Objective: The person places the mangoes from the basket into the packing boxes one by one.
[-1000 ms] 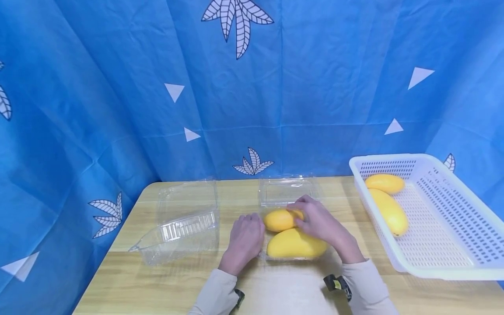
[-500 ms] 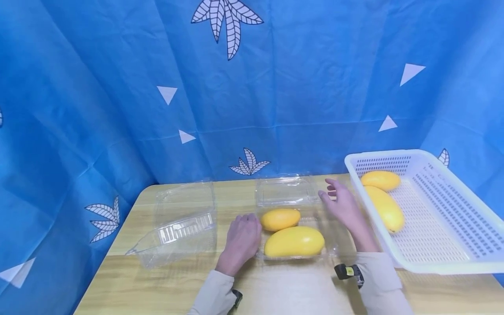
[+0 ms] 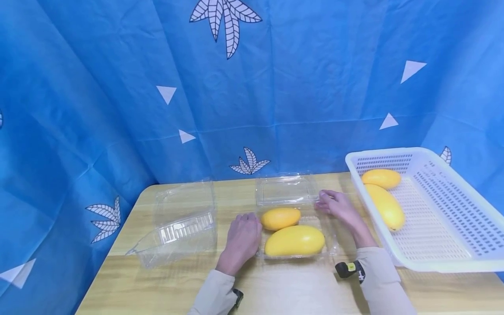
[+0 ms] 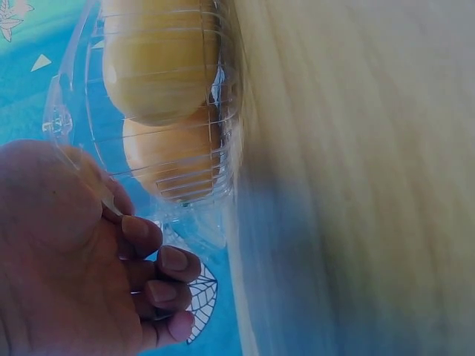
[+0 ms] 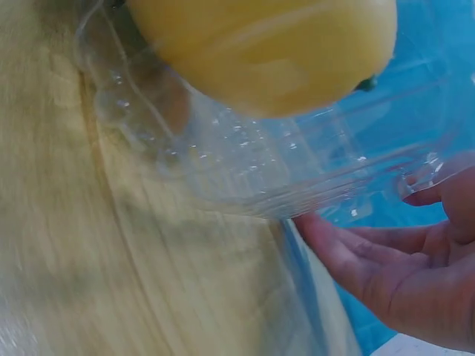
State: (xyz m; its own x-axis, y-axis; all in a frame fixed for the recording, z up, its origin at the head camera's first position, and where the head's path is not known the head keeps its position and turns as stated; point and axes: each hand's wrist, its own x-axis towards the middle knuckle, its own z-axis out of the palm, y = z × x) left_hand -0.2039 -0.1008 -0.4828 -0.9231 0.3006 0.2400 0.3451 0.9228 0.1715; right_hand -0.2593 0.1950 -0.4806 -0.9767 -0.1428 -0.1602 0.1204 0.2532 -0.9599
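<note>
A clear hinged plastic clamshell box (image 3: 330, 245) lies with its lid (image 3: 286, 189) folded back toward the curtain. Inside lie two mangoes, a smaller orange-yellow mango (image 3: 281, 218) at the back and a larger yellow mango (image 3: 295, 240) in front. At the box's left side, my left hand (image 3: 242, 236) pinches the rim between thumb and curled fingers. My right hand (image 3: 338, 207) is at the back right corner near the hinge; in the right wrist view its thumb (image 5: 423, 196) meets the rim while the fingers lie along the outer wall.
A second clear clamshell box (image 3: 177, 232), lid raised, stands to the left. On the right, a white plastic basket (image 3: 449, 266) holds an orange-yellow mango (image 3: 381, 178) and a larger yellow mango (image 3: 386, 208). A blue patterned curtain (image 3: 315, 87) hangs behind the wooden table (image 3: 291, 288).
My right hand has let go of the smaller mango, moved right and come to the box's back right corner. My left hand has stayed at the left rim.
</note>
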